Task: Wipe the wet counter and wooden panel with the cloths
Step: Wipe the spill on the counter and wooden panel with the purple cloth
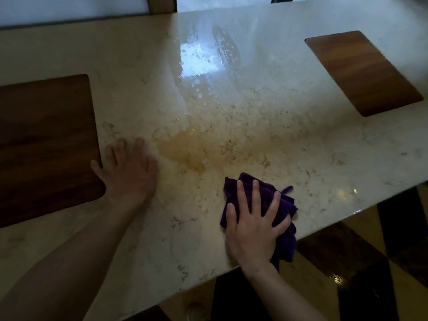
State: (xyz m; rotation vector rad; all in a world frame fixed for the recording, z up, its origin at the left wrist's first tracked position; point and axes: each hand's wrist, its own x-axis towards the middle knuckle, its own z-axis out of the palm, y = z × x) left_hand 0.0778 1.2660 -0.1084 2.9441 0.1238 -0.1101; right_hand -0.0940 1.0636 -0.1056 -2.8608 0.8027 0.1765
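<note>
1 purple cloth [259,202] near front edge of marble worktop [266,135], right hand [253,230] pressing it flat w/ fingers spread. Left hand [128,172] flat on bare worktop, holding nothing, beside 1 of 2 inset wooden panels [46,144], other [363,72] far right. 1 yellowish puddle [183,149] btwn hands; droplets [203,63] farther back. No legible writing.

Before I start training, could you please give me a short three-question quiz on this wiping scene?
1. True or false: the right hand presses a purple cloth with spread fingers.
2. Where is the yellowish puddle? A) on the left panel B) on the counter between the hands C) on the floor
3. Fill in: the left hand lies ____ on the counter.

Key: 1 true; 2 B; 3 flat.
</note>
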